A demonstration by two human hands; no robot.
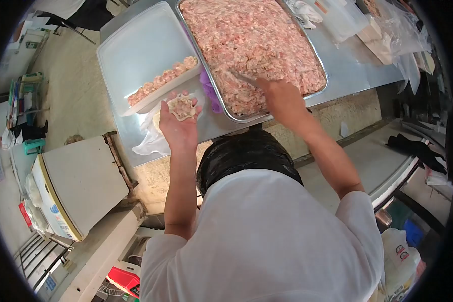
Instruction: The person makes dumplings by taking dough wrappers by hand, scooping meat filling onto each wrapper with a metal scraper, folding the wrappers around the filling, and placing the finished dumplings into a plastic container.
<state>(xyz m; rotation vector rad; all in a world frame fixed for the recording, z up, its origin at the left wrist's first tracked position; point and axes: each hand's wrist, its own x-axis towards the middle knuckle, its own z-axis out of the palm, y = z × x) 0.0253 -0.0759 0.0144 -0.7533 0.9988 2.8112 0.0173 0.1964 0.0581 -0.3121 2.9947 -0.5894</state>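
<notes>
On the palm of my left hand (pixel 178 128) lies a round dough wrapper (pixel 181 108) with meat filling in it, the fingers curled up around its edge. My right hand (pixel 283 100) is closed round a metal spatula (pixel 244 78), whose blade touches the minced meat (pixel 256 40) in a large metal tray (pixel 244 120). Left of that tray, a shallow translucent tray (pixel 131 55) holds a row of filled dumplings (pixel 161 80) along its near side. More wrappers (pixel 157 121) sit partly hidden behind my left hand, by a white plastic bag (pixel 153 142).
The metal table (pixel 357 75) carries a purple cloth or bag (pixel 210 93) between the trays and clear plastic bags and containers (pixel 342 20) at the right. A white freezer (pixel 85 181) stands at the lower left. Part of a person in dark clothing (pixel 88 15) shows at the top left.
</notes>
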